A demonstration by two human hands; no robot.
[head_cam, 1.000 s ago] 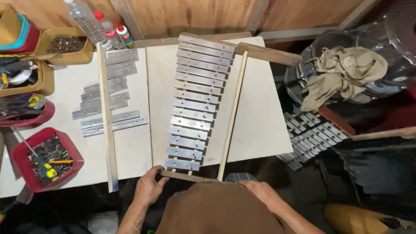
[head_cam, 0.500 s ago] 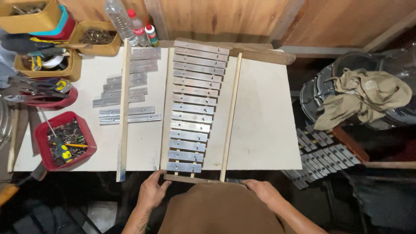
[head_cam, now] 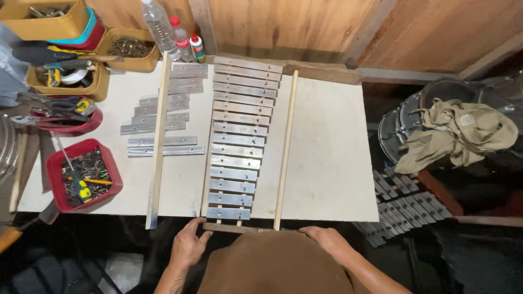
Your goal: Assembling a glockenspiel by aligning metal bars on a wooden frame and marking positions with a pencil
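Observation:
A row of metal bars (head_cam: 239, 139) lies across a wooden frame on the white table (head_cam: 327, 147), like a xylophone. A long wooden strip (head_cam: 285, 149) forms the frame's right side. My left hand (head_cam: 189, 243) rests at the near end of the frame, fingers touching the wooden crosspiece (head_cam: 231, 228). My right hand (head_cam: 327, 240) grips the same crosspiece near its right end. A brown cap hides the space between my hands.
Loose metal bars (head_cam: 161, 117) and a separate wooden strip (head_cam: 158, 141) lie to the left. A red bin (head_cam: 83, 174) of screws and tools, yellow trays (head_cam: 68, 79) and bottles (head_cam: 174, 35) line the left and back. Drums with a cloth (head_cam: 460, 136) stand right.
The view has shifted, so the table now sits further right in the frame. Both hands stay at the near crosspiece of the frame.

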